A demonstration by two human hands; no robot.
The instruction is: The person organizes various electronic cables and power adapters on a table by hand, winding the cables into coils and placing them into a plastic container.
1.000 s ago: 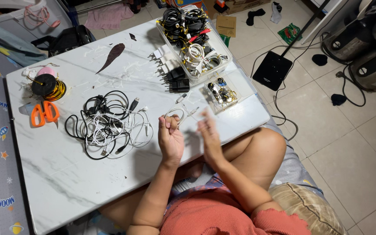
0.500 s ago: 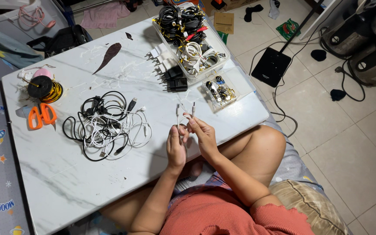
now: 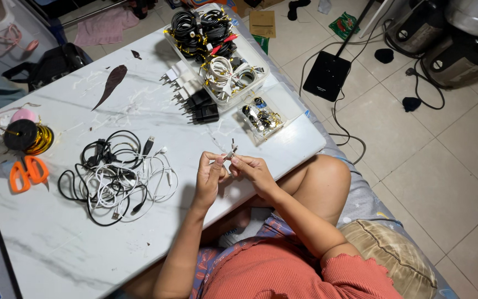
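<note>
Head view: left hand [image 3: 208, 177] and right hand [image 3: 254, 171] both have their fingers pinched on a coiled thin white cable [image 3: 229, 154], plug ends upright, above the white marble-pattern desk [image 3: 56, 249], right of the tangled black-and-white cable pile [image 3: 118, 174], keeping the coil from unwinding.

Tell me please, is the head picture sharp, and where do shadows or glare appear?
Head view: mostly sharp, both hands crisp, left hand and right hand pinching a small white cable; soft shadows fall under the hands and the tangled cables on the white table; mild glare on the floor tiles; wide-angle bending at the edges.
</note>
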